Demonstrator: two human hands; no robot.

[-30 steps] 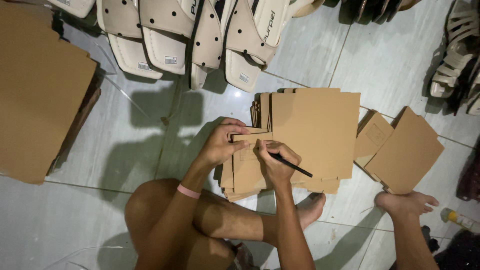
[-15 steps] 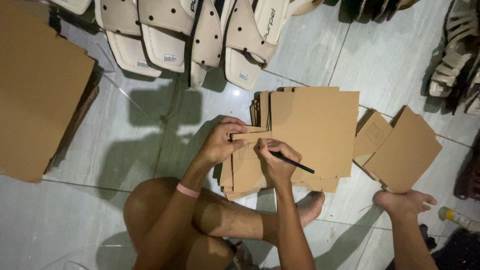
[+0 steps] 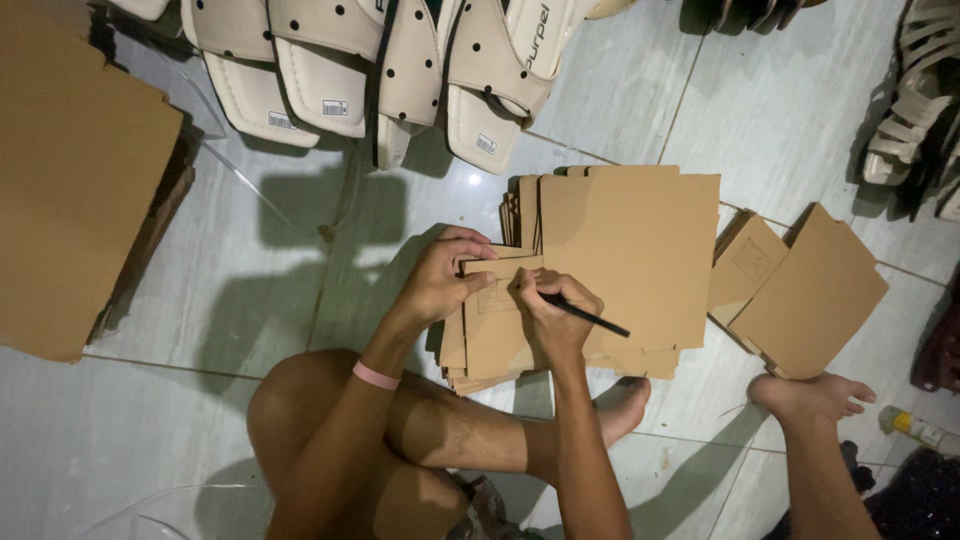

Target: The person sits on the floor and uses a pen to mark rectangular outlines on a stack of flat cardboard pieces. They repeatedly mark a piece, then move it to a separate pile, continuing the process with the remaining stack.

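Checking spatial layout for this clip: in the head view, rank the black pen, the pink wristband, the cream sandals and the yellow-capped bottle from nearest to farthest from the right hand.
1. Black pen, held in the right hand.
2. Pink wristband, on the left wrist.
3. Cream sandals, along the top.
4. Yellow-capped bottle, far right edge.

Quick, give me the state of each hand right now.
Left hand: fingers curled, pressing a small cardboard piece flat on the cardboard stack.
Right hand: closed around a black pen, tip on the cardboard.
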